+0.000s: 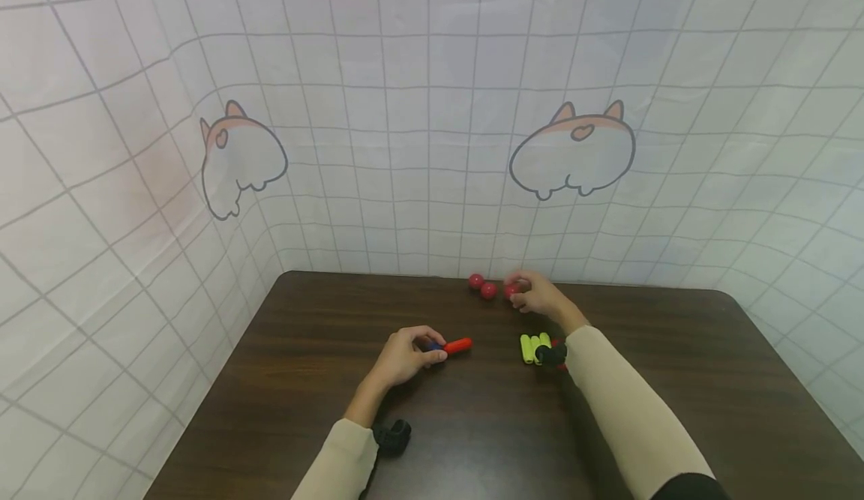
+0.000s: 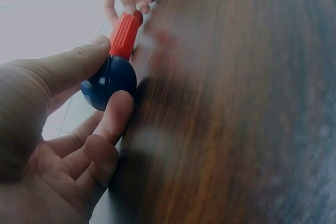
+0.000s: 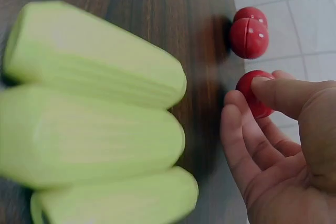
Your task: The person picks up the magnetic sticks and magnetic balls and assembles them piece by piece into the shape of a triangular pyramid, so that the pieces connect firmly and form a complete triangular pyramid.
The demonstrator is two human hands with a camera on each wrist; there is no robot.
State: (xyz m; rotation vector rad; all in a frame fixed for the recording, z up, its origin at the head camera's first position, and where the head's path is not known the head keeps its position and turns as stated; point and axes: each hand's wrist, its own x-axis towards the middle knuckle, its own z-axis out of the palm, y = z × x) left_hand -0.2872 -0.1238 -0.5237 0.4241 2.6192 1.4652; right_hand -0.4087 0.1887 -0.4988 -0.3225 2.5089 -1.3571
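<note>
My left hand (image 1: 403, 356) pinches a dark blue ball (image 2: 111, 81) between thumb and fingers, low over the table. A ridged red stick (image 1: 459, 345) extends from the ball toward the right, touching it; whether the two are joined I cannot tell. At the table's far edge, my right hand (image 1: 542, 299) pinches a red ball (image 3: 255, 94) between thumb and fingers. Two more red balls, one nearer (image 3: 249, 38) and one partly behind it (image 3: 251, 14), lie just left of that hand in the head view.
Several yellow-green sticks (image 1: 527, 349) lie side by side under the right wrist, partly hidden by its black camera (image 1: 556, 354). Bits of red show beside them. A grid-patterned white curtain (image 1: 405, 148) hangs behind the dark wooden table (image 1: 317, 320).
</note>
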